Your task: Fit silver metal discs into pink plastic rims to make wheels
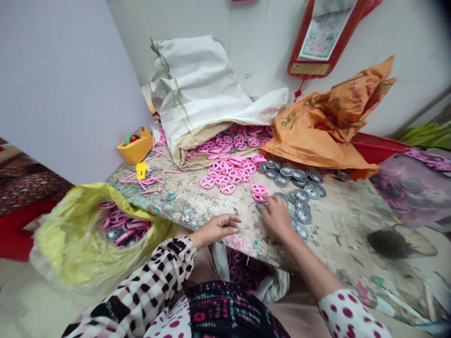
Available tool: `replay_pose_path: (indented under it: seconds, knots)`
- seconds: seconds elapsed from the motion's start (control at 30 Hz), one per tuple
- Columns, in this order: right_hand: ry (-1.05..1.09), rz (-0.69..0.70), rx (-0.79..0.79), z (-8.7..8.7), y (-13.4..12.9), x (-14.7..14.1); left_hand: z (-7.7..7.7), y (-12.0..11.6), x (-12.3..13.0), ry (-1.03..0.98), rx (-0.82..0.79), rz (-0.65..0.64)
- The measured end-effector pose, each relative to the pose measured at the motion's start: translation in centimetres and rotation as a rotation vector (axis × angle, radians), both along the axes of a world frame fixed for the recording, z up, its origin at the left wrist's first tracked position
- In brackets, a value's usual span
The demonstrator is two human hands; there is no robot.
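Note:
My right hand (pixel 276 217) reaches over the worktable, its fingertips closed at the edge of a pink spoked plastic wheel (pixel 260 195). Another pink wheel overlaps this one, and part of a grey disc shows under the fingers. To the left, my left hand (pixel 219 228) hovers by the table's front edge, fingers stretched and apart, with nothing visible in it. Beyond both hands lies a heap of pink wheels (pixel 227 176). Grey ribbed discs (pixel 303 214) are spread just right of my right hand, with more grey discs (pixel 287 172) behind.
A white sack (pixel 200 84) spills pink wheels at the back, beside an orange sack (pixel 317 122). A yellow bag (pixel 66 239) of wheels hangs left. A yellow tape dispenser (pixel 136 151) and pink sticks (pixel 151 180) lie left; a dark glass (pixel 394 241) is right. More wheels sit below the table edge.

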State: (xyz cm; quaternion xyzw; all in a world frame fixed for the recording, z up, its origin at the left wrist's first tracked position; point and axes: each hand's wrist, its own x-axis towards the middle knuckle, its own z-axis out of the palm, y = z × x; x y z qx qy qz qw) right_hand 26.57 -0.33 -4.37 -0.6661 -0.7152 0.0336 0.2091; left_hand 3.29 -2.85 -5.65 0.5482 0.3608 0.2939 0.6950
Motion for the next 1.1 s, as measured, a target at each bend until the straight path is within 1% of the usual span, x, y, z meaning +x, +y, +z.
replay_pose_path:
  seconds: [0.07,0.13,0.2,0.3,0.37,0.43,0.5,0.53,0.57,0.63,0.67,0.7,0.73,0.77,0.83,0.87,0.9,0.93,1.0,1.1]
  knots:
    - [-0.043,-0.101,-0.046,0.1,2.4,-0.4,0.0,0.0,-0.1,0.021,0.012,0.000]
    - [-0.061,-0.169,-0.119,0.1,4.0,-1.0,-0.1,0.0,-0.1,0.043,0.019,0.002]
    - [-0.071,-0.170,-0.153,-0.1,5.0,-1.5,-0.2,-0.1,-0.1,0.061,0.026,0.008]
    - [-0.101,-0.083,-0.095,-0.5,5.3,-2.0,-0.3,-0.2,0.1,0.036,0.019,0.031]
    - [-0.107,-0.015,-0.018,-0.8,4.7,-2.3,-0.5,-0.1,0.3,-0.037,-0.016,0.101]
    - [-0.073,0.082,0.060,-1.1,3.4,-2.8,-0.5,0.1,0.5,-0.107,-0.069,0.271]
    - [-0.008,0.228,0.139,-1.4,1.5,-3.5,-0.5,0.6,0.6,-0.143,-0.154,0.464]
    - [0.023,0.309,0.170,-1.5,0.5,-3.8,-0.4,0.8,0.7,-0.142,-0.203,0.518]
    - [0.046,0.387,0.193,-1.7,-0.6,-4.1,-0.3,1.1,0.7,-0.134,-0.249,0.533]
    - [0.062,0.515,0.214,-1.9,-2.4,-4.4,-0.1,1.6,0.7,-0.095,-0.318,0.495]
    - [0.060,0.554,0.216,-2.0,-2.9,-4.3,0.1,1.7,0.7,-0.068,-0.335,0.473]
    - [0.055,0.563,0.219,-2.0,-3.3,-4.0,0.2,1.9,0.7,-0.043,-0.345,0.467]
    - [0.047,0.532,0.223,-2.0,-3.3,-3.5,0.4,1.9,0.8,-0.028,-0.352,0.477]
    - [0.031,0.457,0.222,-1.8,-3.1,-3.0,0.5,1.9,0.8,-0.021,-0.358,0.496]
    - [-0.047,0.213,0.185,-1.4,-2.2,-1.7,0.9,1.9,0.9,-0.024,-0.361,0.534]
    - [-0.104,0.092,0.139,-1.2,-1.6,-1.1,1.1,1.9,0.9,-0.029,-0.365,0.552]
    - [-0.167,0.008,0.078,-0.9,-1.1,-0.5,1.3,1.8,0.9,-0.032,-0.370,0.562]
    - [-0.225,-0.034,0.015,-0.6,-0.6,-0.1,1.5,1.8,0.9,-0.034,-0.379,0.562]
    - [-0.302,-0.015,-0.081,0.0,0.1,0.4,1.8,1.7,0.7,-0.048,-0.408,0.542]
    - [-0.349,0.075,-0.110,0.5,0.2,0.8,2.2,1.5,0.4,-0.094,-0.470,0.505]
